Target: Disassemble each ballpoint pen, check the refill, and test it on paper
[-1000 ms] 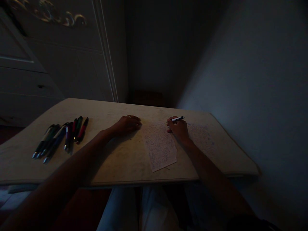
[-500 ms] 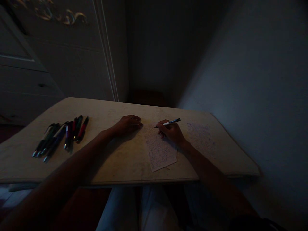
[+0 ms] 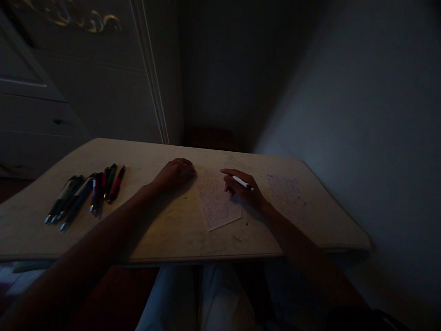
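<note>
My right hand [image 3: 243,186] pinches a white pen with dark ends [image 3: 241,181]. The pen slants across the fingers, and its writing tip is hard to make out in the dim light. Under this hand lies a sheet of paper [image 3: 217,204] covered in dense handwriting. My left hand [image 3: 177,172], a ring on one finger, lies palm down on the table with its fingertips at the sheet's upper left edge. Those fingers are bent a little and not wrapped round anything.
A second written sheet [image 3: 285,193] lies right of my right forearm. Several pens [image 3: 76,197] are grouped on the left of the table [image 3: 165,230]. A wall [image 3: 361,115] rises on the right and a panelled cabinet [image 3: 99,92] stands at the back left.
The sheet has shifted left and away from me, along with my left hand. In my right hand the pen has turned, its back end now pointing down toward the right.
</note>
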A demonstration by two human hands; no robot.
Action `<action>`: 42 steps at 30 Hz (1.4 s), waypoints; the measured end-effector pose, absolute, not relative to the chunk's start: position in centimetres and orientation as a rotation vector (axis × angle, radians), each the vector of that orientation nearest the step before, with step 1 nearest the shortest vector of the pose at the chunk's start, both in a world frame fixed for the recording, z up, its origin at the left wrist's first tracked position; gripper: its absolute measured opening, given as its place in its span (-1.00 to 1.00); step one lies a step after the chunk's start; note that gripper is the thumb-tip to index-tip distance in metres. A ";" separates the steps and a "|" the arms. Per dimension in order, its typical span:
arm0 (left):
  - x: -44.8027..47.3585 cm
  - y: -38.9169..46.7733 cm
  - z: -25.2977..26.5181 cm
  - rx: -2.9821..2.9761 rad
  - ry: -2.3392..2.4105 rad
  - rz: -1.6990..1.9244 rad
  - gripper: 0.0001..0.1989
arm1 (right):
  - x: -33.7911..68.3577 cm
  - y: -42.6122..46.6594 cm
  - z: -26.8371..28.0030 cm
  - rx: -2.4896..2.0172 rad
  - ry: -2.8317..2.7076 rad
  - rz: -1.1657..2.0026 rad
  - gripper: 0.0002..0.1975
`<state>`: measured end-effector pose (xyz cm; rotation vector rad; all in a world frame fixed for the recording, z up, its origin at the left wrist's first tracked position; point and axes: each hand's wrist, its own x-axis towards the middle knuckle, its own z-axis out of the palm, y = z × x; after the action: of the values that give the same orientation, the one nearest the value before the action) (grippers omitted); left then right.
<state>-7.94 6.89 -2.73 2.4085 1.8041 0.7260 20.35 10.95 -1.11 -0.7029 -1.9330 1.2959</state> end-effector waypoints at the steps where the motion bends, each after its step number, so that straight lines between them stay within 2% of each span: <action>1: -8.0 6.8 -2.6 2.389 1.850 0.727 -0.69 | 20.5 10.9 -0.9 -0.702 -1.923 1.271 -0.50; 6: -8.1 6.4 -2.1 2.230 2.111 0.709 -0.71 | 20.6 11.3 -0.7 -0.704 -1.849 1.365 -0.46; 10: -8.1 6.5 -2.0 2.036 2.274 0.861 -0.69 | 20.3 11.5 -1.4 -0.798 -1.866 1.402 -0.57; 14: -7.2 6.6 -2.3 2.164 2.065 0.979 -0.60 | 20.1 11.3 -2.0 -0.860 -1.908 1.461 -0.65; 20: -5.2 6.7 -3.4 2.483 1.571 0.770 -0.52 | 19.8 10.6 -1.9 -0.819 -1.946 1.566 -0.66; 27: -5.8 6.4 -2.8 2.452 1.591 0.627 -0.62 | 19.9 10.4 -1.7 -0.735 -1.949 1.592 -0.70; 42: -6.5 6.6 -3.1 2.402 1.604 0.614 -0.55 | 19.9 9.4 -1.3 -0.869 -2.108 1.539 -0.73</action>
<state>-6.51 6.64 -3.08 2.4022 1.6038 0.6138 19.94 9.39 -1.28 -0.8695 -2.1081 1.5390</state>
